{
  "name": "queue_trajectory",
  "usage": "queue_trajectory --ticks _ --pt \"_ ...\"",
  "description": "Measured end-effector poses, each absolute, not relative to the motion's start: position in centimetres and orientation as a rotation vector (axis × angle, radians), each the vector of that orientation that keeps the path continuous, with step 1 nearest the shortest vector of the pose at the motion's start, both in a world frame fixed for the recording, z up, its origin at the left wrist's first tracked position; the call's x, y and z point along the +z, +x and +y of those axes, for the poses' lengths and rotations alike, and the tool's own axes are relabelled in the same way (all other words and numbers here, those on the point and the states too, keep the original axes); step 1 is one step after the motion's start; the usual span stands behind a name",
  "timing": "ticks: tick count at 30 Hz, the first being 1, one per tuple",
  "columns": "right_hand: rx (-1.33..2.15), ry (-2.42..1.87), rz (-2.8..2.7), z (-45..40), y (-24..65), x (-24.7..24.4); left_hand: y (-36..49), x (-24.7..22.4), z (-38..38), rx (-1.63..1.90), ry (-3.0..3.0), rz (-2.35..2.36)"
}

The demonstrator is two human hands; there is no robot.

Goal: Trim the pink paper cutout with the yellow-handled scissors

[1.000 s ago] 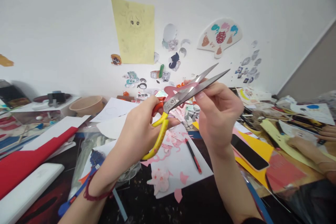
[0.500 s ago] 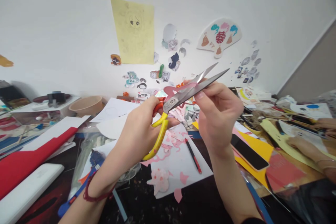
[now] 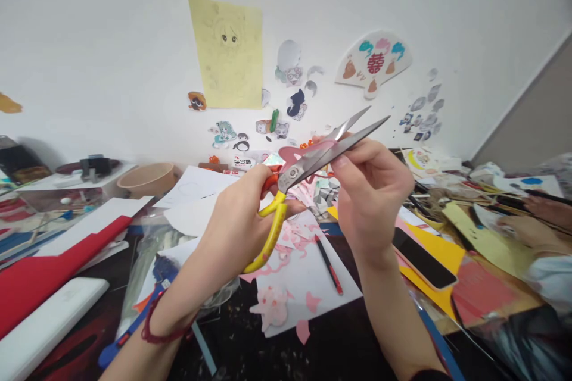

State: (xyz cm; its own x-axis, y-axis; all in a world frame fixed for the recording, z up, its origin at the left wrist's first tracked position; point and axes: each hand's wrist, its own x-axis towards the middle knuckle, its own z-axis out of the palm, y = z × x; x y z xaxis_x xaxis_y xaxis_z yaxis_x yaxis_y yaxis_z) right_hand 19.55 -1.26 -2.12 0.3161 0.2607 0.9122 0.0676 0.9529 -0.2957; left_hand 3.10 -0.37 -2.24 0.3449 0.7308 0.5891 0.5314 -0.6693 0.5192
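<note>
My left hand (image 3: 235,211) is closed through the handles of yellow-and-orange scissors (image 3: 270,243), raised above the table. The blades point up and to the right, slightly apart. A pink paper cut-out (image 3: 291,155) lies at the blades and is partly hidden behind them. With fingers pinched, my right hand (image 3: 370,193) grips the cut-out's right side, close beside the lower blade. Below both hands, a pink shaped paper piece (image 3: 273,306) and small pink scraps (image 3: 313,302) lie on or by a white sheet (image 3: 304,280).
A red-and-black pen (image 3: 329,266) rests on the sheet. To the right are a phone (image 3: 424,257) on yellow paper and another person's hand (image 3: 529,231). At left stand a tan bowl (image 3: 145,180), a red strip (image 3: 67,262) and a white case (image 3: 56,321).
My hands, scissors and pink cut-out look almost unmoved. At the right, the other person's hands have shifted, and a dark stick-like thing now shows by the farther one.
</note>
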Motion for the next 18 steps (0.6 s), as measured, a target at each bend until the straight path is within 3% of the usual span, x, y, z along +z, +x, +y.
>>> queue_trajectory --ticks 18 --pt "0.142 -0.396 -1.316 -2.03 19.69 -1.99 3.44 -2.13 -1.08 1.208 2.303 1.233"
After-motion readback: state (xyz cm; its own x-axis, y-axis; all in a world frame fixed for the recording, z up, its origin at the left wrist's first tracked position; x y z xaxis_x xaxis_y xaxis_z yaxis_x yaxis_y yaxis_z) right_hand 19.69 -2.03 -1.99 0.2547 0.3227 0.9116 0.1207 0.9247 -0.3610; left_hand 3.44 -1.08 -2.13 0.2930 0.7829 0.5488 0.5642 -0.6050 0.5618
